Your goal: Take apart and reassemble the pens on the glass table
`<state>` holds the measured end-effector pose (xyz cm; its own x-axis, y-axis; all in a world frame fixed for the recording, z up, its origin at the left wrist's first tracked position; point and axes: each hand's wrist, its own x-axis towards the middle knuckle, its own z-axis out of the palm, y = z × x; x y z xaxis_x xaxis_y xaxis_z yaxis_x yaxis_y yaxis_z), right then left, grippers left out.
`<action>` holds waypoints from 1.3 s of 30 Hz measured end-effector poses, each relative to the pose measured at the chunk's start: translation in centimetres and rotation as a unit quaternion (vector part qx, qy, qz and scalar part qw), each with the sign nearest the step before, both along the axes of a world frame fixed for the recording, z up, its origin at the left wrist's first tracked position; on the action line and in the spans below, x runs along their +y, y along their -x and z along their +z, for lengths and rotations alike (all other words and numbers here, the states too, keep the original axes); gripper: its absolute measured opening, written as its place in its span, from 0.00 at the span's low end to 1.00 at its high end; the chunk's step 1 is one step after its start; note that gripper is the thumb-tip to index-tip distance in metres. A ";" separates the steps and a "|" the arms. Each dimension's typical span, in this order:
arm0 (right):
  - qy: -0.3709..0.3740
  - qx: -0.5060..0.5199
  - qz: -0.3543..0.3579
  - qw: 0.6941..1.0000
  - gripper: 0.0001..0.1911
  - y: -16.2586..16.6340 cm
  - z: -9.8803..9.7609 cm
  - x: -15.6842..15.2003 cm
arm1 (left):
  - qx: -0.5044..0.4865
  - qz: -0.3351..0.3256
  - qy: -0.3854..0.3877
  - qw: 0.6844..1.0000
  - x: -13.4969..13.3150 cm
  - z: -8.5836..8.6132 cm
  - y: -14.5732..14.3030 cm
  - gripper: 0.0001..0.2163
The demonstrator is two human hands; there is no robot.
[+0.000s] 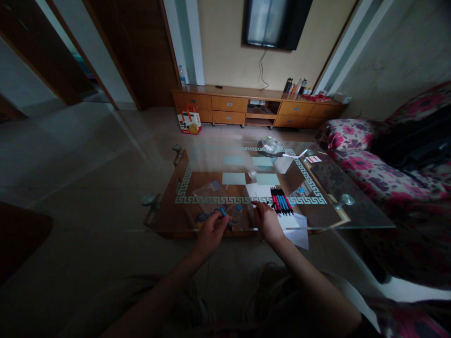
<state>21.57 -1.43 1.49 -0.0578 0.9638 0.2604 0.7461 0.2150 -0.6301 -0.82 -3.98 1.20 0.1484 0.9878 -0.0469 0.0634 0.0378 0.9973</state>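
Observation:
My left hand (210, 234) is closed around a pen (223, 212) with a blue barrel and a black end, held above the near edge of the glass table (243, 229). To its right, my right hand (268, 220) hovers over the white paper with its fingers bent together at the tips. Whatever may be between those fingertips is too small to make out. Beside that hand lies a neat row of pens (282, 202) in black, red and blue, on sheets of white paper (288, 221). Small black pieces (270, 205) show just past my right knuckles.
A clear plastic bag (270, 146) sits at the table's far side, near a card (313, 159). Bottles (237, 213) and other items appear at or below the glass. A floral sofa (355, 155) stands right; a TV cabinet (229, 104) and carton (189, 123) lie beyond.

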 end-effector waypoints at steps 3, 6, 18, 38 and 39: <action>0.024 0.084 0.023 0.996 0.10 0.4 0.2 -0.1 | 0.010 -0.011 0.002 1.000 -0.1 0.3 0.0 0.17; 0.086 0.232 0.044 0.968 0.10 1.0 0.3 -0.1 | 0.025 -0.052 0.004 0.998 -0.2 0.7 -0.1 0.17; 0.143 0.430 0.080 0.888 0.13 2.4 1.2 -0.5 | 0.119 -0.168 -0.044 0.978 -0.6 0.2 -0.2 0.15; 0.123 0.322 0.183 0.921 0.10 2.2 1.7 -0.9 | 0.095 -0.146 -0.054 0.983 -0.5 0.1 -0.2 0.15; 0.116 0.313 0.187 0.924 0.10 2.2 1.7 -0.9 | 0.090 -0.143 -0.053 0.984 -0.5 0.0 -0.2 0.15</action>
